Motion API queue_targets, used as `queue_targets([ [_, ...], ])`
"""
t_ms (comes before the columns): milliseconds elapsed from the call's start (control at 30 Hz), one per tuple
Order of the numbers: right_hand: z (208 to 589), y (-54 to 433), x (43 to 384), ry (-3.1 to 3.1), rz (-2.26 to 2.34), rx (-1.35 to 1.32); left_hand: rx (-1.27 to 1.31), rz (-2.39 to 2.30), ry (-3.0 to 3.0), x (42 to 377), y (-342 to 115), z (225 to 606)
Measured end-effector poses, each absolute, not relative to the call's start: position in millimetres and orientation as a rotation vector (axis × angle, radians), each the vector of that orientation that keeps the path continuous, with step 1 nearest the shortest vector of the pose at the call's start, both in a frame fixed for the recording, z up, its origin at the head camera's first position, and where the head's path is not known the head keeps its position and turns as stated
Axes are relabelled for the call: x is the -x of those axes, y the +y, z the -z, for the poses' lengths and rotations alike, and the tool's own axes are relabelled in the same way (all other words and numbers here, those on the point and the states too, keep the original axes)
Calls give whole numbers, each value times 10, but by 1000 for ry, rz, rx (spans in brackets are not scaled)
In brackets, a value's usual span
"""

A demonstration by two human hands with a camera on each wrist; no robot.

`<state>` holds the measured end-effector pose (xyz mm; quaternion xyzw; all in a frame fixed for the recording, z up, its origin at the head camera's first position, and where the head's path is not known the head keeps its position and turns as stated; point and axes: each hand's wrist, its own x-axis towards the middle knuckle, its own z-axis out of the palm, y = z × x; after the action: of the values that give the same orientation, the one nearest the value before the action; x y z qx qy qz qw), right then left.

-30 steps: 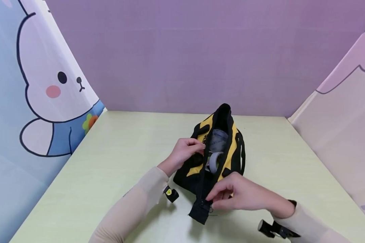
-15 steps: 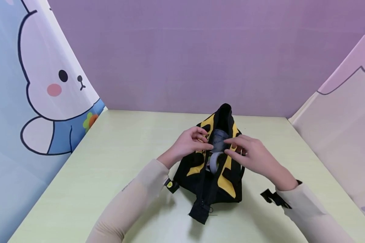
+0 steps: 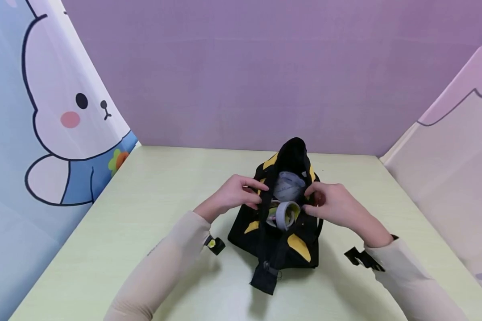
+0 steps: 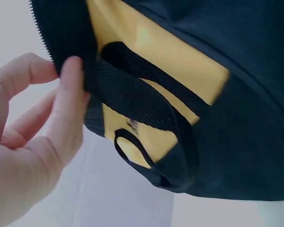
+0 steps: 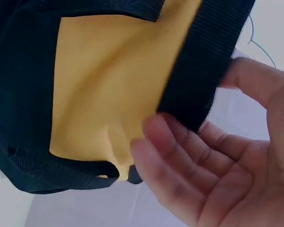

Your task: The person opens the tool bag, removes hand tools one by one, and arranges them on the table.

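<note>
A black and yellow fabric tool bag (image 3: 299, 247) stands on the table, its zipped top spread apart. My left hand (image 3: 230, 197) pinches the left zipper edge (image 4: 45, 35) between thumb and fingers. On the opposite side, my right hand (image 3: 339, 207) holds the right rim (image 5: 199, 66), with fingers on the outer face and the thumb at the inner side. Inside the bag lie a grey ring like a tape roll (image 3: 281, 217) and, behind it, a grey rounded item (image 3: 288, 187) of unclear kind. Whatever lies deeper is hidden.
The bag stands on a pale green table (image 3: 164, 187). A black end tab (image 3: 263, 278) of the zipper sticks out toward me. Purple cloth (image 3: 241, 76) closes off the back, and printed cloths hang at both sides.
My right hand has moved from the zipper's near end up to the right rim. Both hands have drawn the rims apart, so the opening is wider and more of the contents show.
</note>
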<state>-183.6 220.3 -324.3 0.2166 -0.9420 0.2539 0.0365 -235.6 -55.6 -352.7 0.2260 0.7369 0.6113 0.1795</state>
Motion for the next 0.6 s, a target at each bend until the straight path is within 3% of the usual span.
queue_targets([
  [600, 3295, 2512, 1649, -2940, -853, -521, -453, -2035, 1929, 2356, -922, 3713],
])
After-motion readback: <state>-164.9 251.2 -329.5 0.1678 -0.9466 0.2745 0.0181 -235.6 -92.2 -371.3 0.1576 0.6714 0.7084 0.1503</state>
